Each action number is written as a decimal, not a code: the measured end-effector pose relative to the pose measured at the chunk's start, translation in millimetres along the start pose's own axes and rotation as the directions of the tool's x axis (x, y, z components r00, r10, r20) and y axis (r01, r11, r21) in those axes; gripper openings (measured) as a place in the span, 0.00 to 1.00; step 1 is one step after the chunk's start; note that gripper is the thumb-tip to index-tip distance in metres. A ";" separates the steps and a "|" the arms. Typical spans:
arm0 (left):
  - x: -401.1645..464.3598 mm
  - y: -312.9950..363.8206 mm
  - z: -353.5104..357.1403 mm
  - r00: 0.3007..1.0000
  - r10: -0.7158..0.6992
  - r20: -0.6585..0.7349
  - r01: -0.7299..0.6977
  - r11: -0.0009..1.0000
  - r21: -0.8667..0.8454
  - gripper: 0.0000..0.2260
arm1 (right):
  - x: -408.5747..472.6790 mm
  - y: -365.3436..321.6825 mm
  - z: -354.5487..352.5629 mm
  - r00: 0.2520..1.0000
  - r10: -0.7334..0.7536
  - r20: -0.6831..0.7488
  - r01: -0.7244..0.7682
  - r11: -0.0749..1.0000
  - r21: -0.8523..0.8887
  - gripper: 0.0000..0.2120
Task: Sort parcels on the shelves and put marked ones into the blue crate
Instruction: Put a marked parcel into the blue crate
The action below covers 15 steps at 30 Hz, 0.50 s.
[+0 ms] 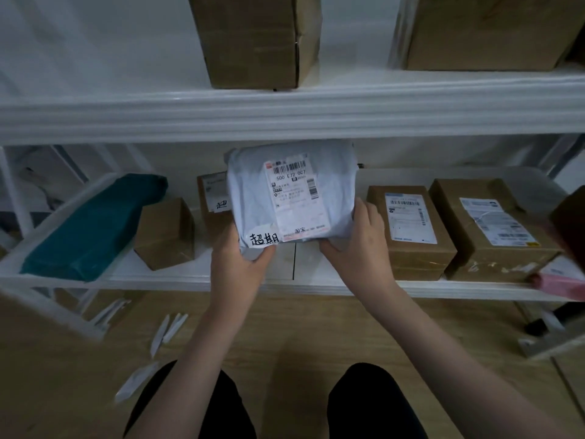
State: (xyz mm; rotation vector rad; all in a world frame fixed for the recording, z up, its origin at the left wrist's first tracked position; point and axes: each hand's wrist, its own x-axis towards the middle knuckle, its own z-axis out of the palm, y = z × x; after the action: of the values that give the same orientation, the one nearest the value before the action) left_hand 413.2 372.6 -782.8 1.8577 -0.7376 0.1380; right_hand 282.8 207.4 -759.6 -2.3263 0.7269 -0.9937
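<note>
- Grey plastic parcel (285, 198) is held up in front of the lower shelf (202, 282), between both hands, with its printed label facing the camera.
- On its lower left corner a small white tag (264, 239) carries handwritten black characters.
- Left hand (239, 267) grips the bottom left corner of the parcel, thumb on the front just under the tag, fingers hidden behind.
- Right hand (357, 245) grips the bottom right corner, thumb on the front, other fingers curled round the right edge.
- On the lower shelf, to the left, lie a teal soft package (95, 226) and a small brown box (166, 232); behind the parcel another box (212, 198) shows a handwritten tag.
- To the right stand two labelled cardboard boxes (411, 229) (487, 226), side by side.
- On the upper shelf (285, 112) stand two bigger cartons (256, 39) (487, 30).
</note>
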 end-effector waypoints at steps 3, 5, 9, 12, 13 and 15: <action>-1.0 -0.7 -3.4 1.000 -0.007 -0.012 0.007 1.000 0.007 0.25 | 1.1 -2.6 -0.5 1.000 -0.024 0.009 0.024 1.000 -0.013 0.36; -2.1 -4.0 -4.4 1.000 -0.004 -0.011 0.004 1.000 0.006 0.23 | 1.1 -2.9 -0.6 1.000 -0.027 0.015 0.027 1.000 -0.016 0.37; -1.7 -6.5 -5.2 1.000 0.012 0.002 -0.013 0.999 0.033 0.22 | 0.0 -3.1 -3.8 1.000 -0.024 0.015 0.024 1.000 -0.005 0.37; -2.2 -0.7 -1.6 0.999 0.037 0.012 -0.038 0.999 0.035 0.23 | -1.7 -1.4 -10.8 1.000 -0.008 0.011 0.008 1.000 -0.001 0.38; -2.7 2.9 0.6 0.998 0.056 0.013 -0.056 0.998 0.034 0.23 | -2.0 -0.3 -15.2 1.000 0.000 0.006 0.000 1.000 0.002 0.38; -2.0 13.0 8.2 0.997 0.078 0.029 -0.079 0.996 0.040 0.23 | -3.8 2.5 -28.3 1.000 0.024 -0.008 -0.024 1.000 -0.003 0.38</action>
State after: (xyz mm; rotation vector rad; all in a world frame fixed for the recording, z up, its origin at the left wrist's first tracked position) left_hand 402.4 363.3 -776.5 1.8732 -0.8327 0.1790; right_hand 258.4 201.3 -745.9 -2.3115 0.7583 -0.9925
